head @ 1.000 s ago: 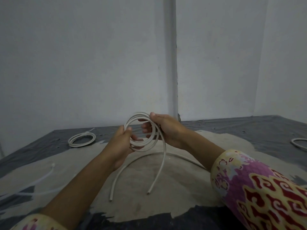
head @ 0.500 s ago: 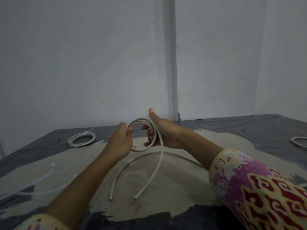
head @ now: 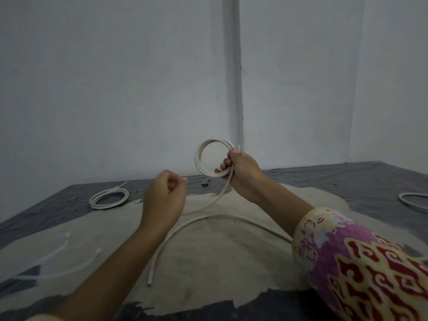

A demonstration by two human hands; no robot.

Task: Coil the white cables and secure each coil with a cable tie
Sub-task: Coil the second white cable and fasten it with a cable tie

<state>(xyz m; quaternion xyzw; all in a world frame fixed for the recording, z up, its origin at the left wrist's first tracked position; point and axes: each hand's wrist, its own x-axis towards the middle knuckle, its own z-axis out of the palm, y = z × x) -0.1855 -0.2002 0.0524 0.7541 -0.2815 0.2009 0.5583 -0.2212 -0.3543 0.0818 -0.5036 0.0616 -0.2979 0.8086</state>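
Cable in hand: a white cable (head: 209, 158) is held up above the worktop (head: 208, 262) as a small coil of a few turns, gripped at its right side by the right hand (head: 240, 172).
Head view, tail: one strand is seen to hang from the coil down toward the left hand; whether the long arc of cable (head: 208, 222) lying on the worktop belongs to the same piece cannot be told, as its far end is hidden behind the right forearm.
Right hand: fingers and thumb are curled round the bundled turns, pinching them together.
Left hand: the left hand (head: 164, 200) is held apart from the coil, fingers curled into a loose fist; whether the hanging strand is pinched in it cannot be told.
Progress: one finished coil (head: 108, 198) is seen lying far left with what looks like a tie on it; a further loop (head: 414, 200) is cut by the right edge. The held coil is judged unfinished and not yet tied.
Left to do: the loose length is to be wound in, then a tie fitted.
Cable ties: pale translucent strips (head: 53, 258), probably the ties, are laid at near left.
Look of cable: round, off-white, fairly stiff, holding its curve.
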